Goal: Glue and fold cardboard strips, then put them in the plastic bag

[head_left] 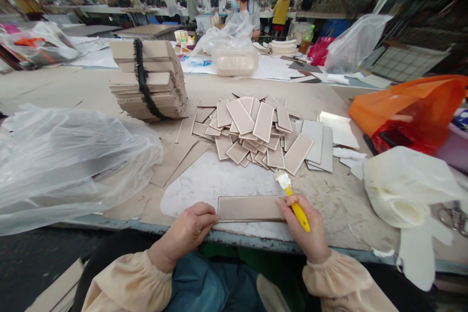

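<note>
A long beige strip (pixel 252 208) with a dark edge lies near the front of the table, over a white sheet (pixel 204 180). My left hand (pixel 195 226) pinches its left end, fingers closed. At the other end my right hand (pixel 307 226) has its fingertips on the strip and also grips a brush with a yellow handle (pixel 300 215). White paste covers the bristles, which point up and away from me. Just beyond is a heaped pile of beige rectangular pieces (pixel 252 131).
A stack of beige strips (pixel 149 80) tied with a black band stands behind left. Clear plastic (pixel 73 165) covers the left side. Grey cards (pixel 320 144), an orange bag (pixel 409 107), a white roll (pixel 405 185) and scissors (pixel 455 217) lie right. A person (pixel 239 0) is across the table.
</note>
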### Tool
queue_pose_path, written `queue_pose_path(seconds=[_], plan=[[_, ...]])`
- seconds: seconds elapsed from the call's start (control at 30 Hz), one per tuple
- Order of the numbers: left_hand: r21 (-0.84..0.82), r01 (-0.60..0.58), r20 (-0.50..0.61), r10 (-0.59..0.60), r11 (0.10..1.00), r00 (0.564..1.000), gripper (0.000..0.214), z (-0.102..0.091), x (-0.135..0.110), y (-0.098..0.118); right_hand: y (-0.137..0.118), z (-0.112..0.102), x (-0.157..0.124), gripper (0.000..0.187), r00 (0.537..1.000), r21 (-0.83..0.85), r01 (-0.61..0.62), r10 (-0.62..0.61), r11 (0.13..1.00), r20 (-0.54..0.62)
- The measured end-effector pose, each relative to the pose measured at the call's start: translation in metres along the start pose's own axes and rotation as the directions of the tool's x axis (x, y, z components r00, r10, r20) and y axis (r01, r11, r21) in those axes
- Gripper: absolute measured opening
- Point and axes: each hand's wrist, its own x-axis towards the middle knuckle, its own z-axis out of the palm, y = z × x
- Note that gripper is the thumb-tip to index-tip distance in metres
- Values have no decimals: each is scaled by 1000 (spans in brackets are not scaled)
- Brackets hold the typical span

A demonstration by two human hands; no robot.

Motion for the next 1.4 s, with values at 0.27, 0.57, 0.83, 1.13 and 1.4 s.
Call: queue_pose_path(seconds=[0.27, 0.57, 0.83, 1.13, 1.4], plan=[[-1, 14, 16, -14, 1000, 1000, 20, 1, 0, 0, -4, 0, 1, 21, 999, -37, 31, -30, 999, 23], [2, 16, 36, -16, 1000, 999, 21, 0, -1, 1, 0, 1, 0, 19, 998, -82, 54, -52, 995, 19], [14, 9, 37, -10, 1000, 999, 22, 1, 0, 0, -2, -1, 0, 19, 998, -99, 56, -53, 994, 30], [24, 3, 34, -4, 1000, 999, 21, 1, -1, -1, -1, 0, 1, 20, 999, -99, 50, -47, 994, 26], [20, 1, 46, -2, 1000, 999, 23, -2, 2, 2, -1, 0, 0, 21, 998, -98, 49, -46, 994, 31]])
